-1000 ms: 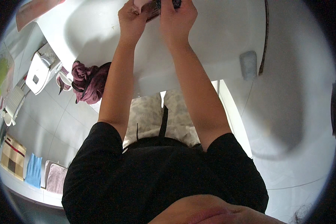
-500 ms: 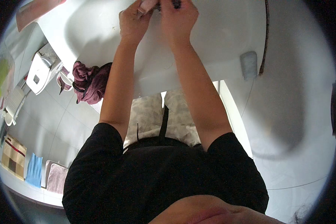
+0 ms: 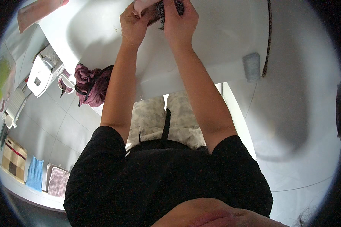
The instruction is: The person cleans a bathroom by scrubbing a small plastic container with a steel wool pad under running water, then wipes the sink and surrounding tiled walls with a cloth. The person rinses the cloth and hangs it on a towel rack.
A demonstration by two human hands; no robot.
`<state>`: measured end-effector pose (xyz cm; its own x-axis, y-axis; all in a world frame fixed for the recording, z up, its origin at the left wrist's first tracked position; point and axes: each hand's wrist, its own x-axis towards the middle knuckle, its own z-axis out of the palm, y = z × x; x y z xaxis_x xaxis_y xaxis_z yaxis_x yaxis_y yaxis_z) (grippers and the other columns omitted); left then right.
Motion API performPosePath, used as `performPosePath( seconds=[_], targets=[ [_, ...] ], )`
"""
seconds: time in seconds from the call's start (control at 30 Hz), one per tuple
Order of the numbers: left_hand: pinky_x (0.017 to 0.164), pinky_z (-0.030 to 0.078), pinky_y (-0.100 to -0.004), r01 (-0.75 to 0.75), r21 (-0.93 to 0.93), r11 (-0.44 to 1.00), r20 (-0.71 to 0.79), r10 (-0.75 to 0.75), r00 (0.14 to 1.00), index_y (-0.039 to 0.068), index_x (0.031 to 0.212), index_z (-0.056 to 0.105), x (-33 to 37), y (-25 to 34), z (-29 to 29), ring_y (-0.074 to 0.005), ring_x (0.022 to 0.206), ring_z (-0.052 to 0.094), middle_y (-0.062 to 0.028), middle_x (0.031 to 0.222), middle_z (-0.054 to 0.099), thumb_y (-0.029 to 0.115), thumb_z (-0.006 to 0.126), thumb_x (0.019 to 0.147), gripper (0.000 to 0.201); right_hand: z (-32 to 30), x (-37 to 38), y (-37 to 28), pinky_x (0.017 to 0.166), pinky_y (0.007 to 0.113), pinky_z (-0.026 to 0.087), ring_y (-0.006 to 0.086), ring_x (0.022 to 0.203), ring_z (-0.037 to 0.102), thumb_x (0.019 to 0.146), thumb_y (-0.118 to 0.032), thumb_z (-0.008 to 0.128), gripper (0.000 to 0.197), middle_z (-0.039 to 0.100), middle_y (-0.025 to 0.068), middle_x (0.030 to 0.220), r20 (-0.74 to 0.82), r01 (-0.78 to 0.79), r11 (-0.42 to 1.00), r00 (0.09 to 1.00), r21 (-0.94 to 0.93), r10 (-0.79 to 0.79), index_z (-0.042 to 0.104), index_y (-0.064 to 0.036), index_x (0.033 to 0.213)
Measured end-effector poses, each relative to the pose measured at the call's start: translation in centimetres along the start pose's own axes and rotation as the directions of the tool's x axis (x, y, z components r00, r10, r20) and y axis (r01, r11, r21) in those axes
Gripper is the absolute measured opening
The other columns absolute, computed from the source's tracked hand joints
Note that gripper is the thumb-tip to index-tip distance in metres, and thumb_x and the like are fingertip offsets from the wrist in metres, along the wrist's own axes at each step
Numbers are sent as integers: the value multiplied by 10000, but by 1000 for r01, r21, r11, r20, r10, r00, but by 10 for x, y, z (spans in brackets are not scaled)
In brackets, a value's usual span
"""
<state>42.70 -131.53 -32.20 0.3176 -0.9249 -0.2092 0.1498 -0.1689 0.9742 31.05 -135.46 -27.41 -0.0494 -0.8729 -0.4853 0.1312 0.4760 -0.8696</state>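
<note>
Both hands are over a white washbasin (image 3: 102, 34), close together at the top edge of the view. My left hand (image 3: 134, 26) is closed around a pale pink, smooth, rounded object (image 3: 143, 5), whose far end is cut off. My right hand (image 3: 183, 28) grips a dark grey, fuzzy scrubber (image 3: 161, 16); part of it shows between the hands and part past my fingers. The scrubber lies against or very near the pink object; exact contact is hard to make out. A dark brownish edge shows beneath, between the hands.
A wrinkled purple cloth (image 3: 93, 85) with dark trim hangs at the basin's near left edge. On the right rim sits a greyish translucent block or cup (image 3: 252, 67). A pink tube-shaped container (image 3: 39, 14) is at upper left. Farther left are a toilet (image 3: 41, 75) and a blue towel (image 3: 35, 173).
Both hands have come slightly nearer to me, bringing more of the dark scrubber into view. The pink object has tilted a little and shifted left with my left hand.
</note>
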Motion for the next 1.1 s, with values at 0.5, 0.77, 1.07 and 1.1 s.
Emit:
performPosePath(
  seconds=[0.5,0.77,1.07,1.1],
  targets=[
    [786,594,-355,101,-237,966,70,-86,994,12,1308,600,12,18,8,-206,944,702,-93,1092,712,204,731,967,413,-7,17,19,659,267,480,99,751,570,1036,-226,649,266,645,13,902,-234,174,960,965,219,-121,674,26,1115],
    [892,585,-389,146,-340,929,97,-120,988,23,1354,562,16,-1,-7,-248,1046,703,-117,1156,708,162,712,961,443,4,13,16,714,293,532,145,800,649,981,-138,715,173,715,49,978,-85,501,865,862,-18,-500,713,-29,1115],
    [739,603,-335,144,-363,921,49,-135,990,55,1319,564,12,9,6,-207,875,700,-90,1065,693,181,685,985,378,0,10,-1,791,346,583,267,883,725,926,-106,742,132,753,115,1004,37,544,712,805,-444,-592,752,-74,1054],
    [718,603,-328,180,-354,918,93,-157,983,56,1307,568,14,2,-4,-202,852,698,-90,1053,692,174,676,987,358,1,9,-3,792,345,583,268,883,723,927,-109,740,126,752,110,996,34,523,726,821,-446,-570,756,-81,1049]
  ],
)
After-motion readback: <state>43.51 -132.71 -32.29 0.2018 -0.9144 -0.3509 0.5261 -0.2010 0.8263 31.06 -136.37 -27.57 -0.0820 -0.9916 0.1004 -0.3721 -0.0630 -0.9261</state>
